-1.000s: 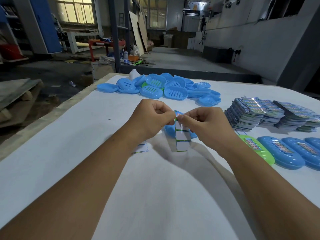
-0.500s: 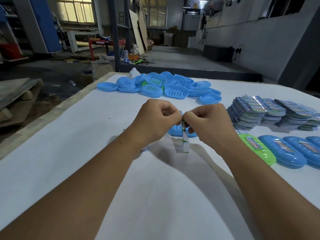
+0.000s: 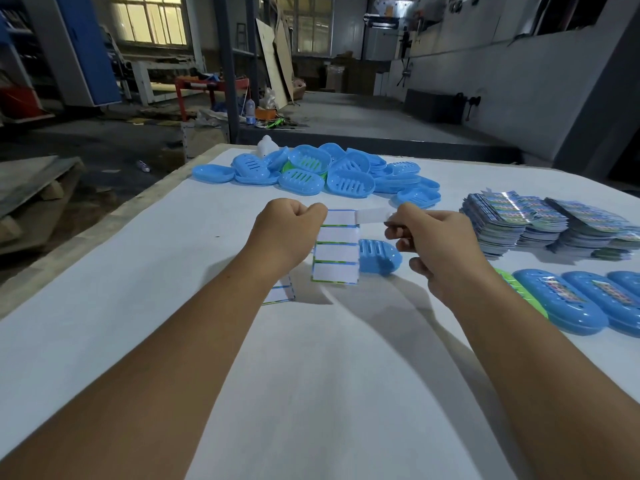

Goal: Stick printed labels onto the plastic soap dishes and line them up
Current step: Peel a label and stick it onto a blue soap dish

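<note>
My left hand [image 3: 287,233] pinches the top corner of a label sheet [image 3: 336,252], which hangs with its white back toward me. My right hand [image 3: 436,237] pinches one peeled label [image 3: 372,215], stretched sideways off the sheet's top row. Behind the sheet a single blue soap dish [image 3: 379,256] lies on the white table [image 3: 173,306]. A pile of unlabelled blue dishes [image 3: 329,171] sits at the far middle. A row of labelled dishes [image 3: 568,303], one green and the others blue, lies at the right edge.
Stacks of printed label sheets [image 3: 519,220] stand at the far right. A used backing sheet [image 3: 280,292] lies under my left wrist. A white bottle [image 3: 266,147] stands behind the pile. The table's left edge [image 3: 104,233] drops to the workshop floor.
My hands have drawn apart. The right hand has peeled a label off the sheet and pulled it to the right, and the sheet now faces me flat.
</note>
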A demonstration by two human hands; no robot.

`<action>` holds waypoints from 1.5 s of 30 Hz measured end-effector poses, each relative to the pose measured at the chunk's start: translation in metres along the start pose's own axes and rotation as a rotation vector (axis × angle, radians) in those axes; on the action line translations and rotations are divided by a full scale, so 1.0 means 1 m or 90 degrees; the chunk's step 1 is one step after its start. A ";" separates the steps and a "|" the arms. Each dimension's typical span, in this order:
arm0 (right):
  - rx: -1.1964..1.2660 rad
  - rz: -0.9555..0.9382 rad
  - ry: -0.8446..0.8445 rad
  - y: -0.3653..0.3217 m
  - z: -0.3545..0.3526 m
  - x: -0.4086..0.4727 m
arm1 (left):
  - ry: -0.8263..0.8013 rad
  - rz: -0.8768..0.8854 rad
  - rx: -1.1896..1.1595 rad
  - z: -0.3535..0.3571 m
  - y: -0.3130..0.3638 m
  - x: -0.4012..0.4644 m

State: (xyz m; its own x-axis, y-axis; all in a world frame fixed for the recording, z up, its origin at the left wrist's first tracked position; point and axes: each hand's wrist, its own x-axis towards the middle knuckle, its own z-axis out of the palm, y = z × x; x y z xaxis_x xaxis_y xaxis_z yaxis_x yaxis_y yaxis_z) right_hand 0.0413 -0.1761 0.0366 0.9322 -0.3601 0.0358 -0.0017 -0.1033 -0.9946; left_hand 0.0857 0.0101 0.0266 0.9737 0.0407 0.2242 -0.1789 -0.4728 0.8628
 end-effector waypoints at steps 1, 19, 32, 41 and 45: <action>0.011 0.006 0.010 0.001 -0.001 0.001 | 0.003 -0.007 0.045 -0.001 -0.003 0.003; -0.301 -0.231 0.112 0.016 0.006 0.006 | -0.076 -0.022 -0.031 0.002 -0.001 -0.004; -0.364 -0.326 0.104 0.016 0.011 0.001 | -0.164 0.002 -0.165 0.024 0.012 -0.020; -0.378 -0.347 0.110 0.016 0.012 0.001 | -0.143 0.015 -0.174 0.025 0.011 -0.018; -0.363 -0.379 0.050 0.017 0.012 0.000 | -0.119 0.002 -0.184 0.025 0.009 -0.015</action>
State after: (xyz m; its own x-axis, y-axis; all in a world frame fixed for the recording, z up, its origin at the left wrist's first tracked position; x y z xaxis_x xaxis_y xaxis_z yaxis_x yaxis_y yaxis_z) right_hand 0.0456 -0.1673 0.0184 0.8070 -0.1585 0.5688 0.2809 -0.7443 -0.6059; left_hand 0.0727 -0.0164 0.0195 0.9773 -0.1355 0.1626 -0.1880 -0.2023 0.9611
